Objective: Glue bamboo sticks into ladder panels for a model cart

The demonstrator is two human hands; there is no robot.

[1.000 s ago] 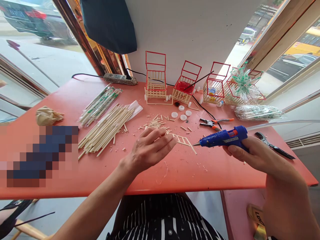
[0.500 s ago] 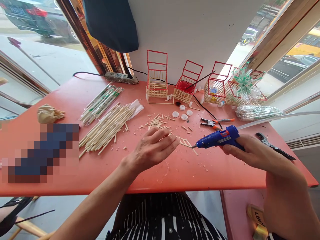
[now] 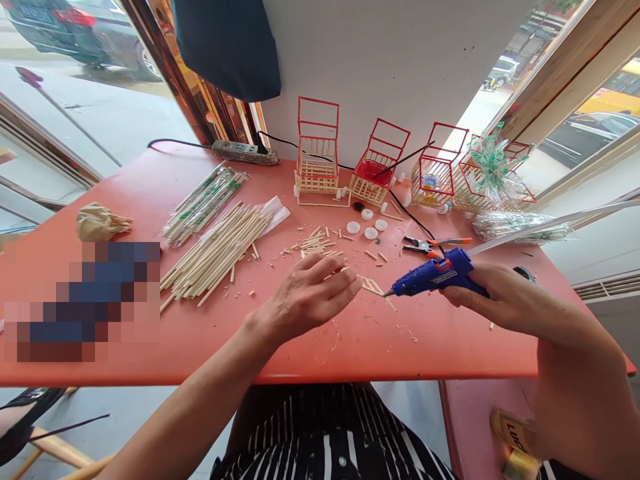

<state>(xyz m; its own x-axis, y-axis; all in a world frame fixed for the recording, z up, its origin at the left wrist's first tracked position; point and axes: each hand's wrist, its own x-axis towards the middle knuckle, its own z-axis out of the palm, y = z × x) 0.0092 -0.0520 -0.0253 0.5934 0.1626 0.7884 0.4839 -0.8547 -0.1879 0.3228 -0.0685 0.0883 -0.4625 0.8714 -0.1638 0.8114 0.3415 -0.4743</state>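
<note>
"Blue plastic: what is the person's right hand holding in the head view?"

"A blue glue gun with a grey nozzle. The fingers are wrapping its handle, and the nozzle is pointing left, towards a small ladder-like frame of pale wooden sticks."

"Is the tip touching the wood?"

"It is sitting right at the frame's right end; I cannot tell whether it is touching."

"And the left hand?"

"Its fingers are pressing narrowly together, holding the frame's left end and hiding the exact contact."

"So where is the frame lying?"

"On the glossy red table, between the two hands. Short cut pale stick pieces are lying just beyond the left hand."

"What is resting further left?"

"A heap of long pale wooden sticks is lying near a clear, green-printed plastic packet of sticks."

"And beyond the glue gun?"

"Orange-and-black handled pliers are lying near it, and round white plastic caps are grouping near the middle. Behind them, a pale stick basket with a tall red back is standing by the white wall."
</note>
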